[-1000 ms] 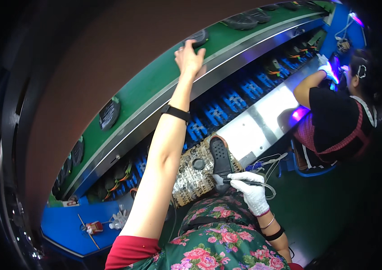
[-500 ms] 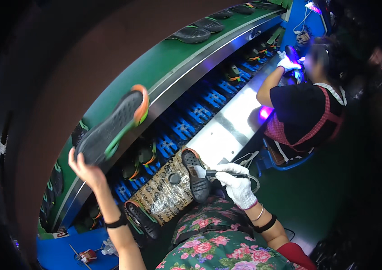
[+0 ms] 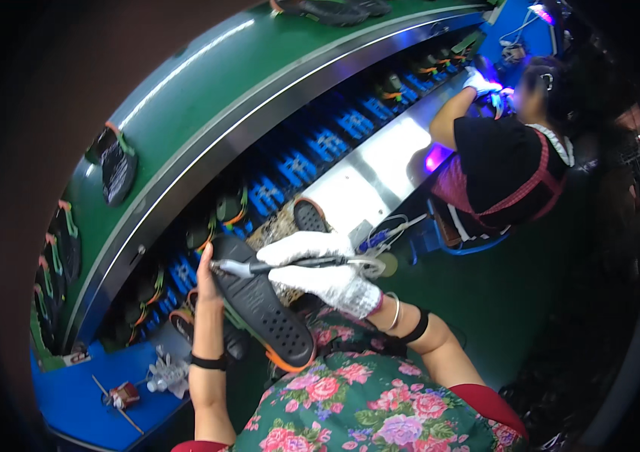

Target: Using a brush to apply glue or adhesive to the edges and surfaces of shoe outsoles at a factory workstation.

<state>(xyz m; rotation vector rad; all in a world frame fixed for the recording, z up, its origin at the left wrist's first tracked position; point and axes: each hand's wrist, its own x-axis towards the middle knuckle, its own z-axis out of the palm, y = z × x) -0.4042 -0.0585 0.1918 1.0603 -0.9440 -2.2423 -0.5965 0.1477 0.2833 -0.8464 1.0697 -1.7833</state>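
My left hand [image 3: 207,280] holds a black clog [image 3: 269,309] by its far end, the fingers along its left edge. Its broad dark face is toward me, with round holes and an orange rim at the near end. White-gloved, my right hand [image 3: 324,275] grips a black-handled tool [image 3: 297,263] with a flat, pale tip. That tip lies over the far part of the clog and seems to touch it. Beyond the glove, another holed clog [image 3: 309,216] rests on a brown, tape-wrapped surface, partly hidden by the glove.
A green conveyor [image 3: 207,113] carrying several clogs curves along the left and far side. Blue racks [image 3: 297,169] line its inner side. At right, a co-worker [image 3: 497,166] sits by a metal bench [image 3: 361,200]. The blue table [image 3: 71,392] at lower left bears small items.
My left hand has brought the clog down from above the conveyor to in front of me and turned it. My right hand has moved left, carrying the tool from the other clog to this one.
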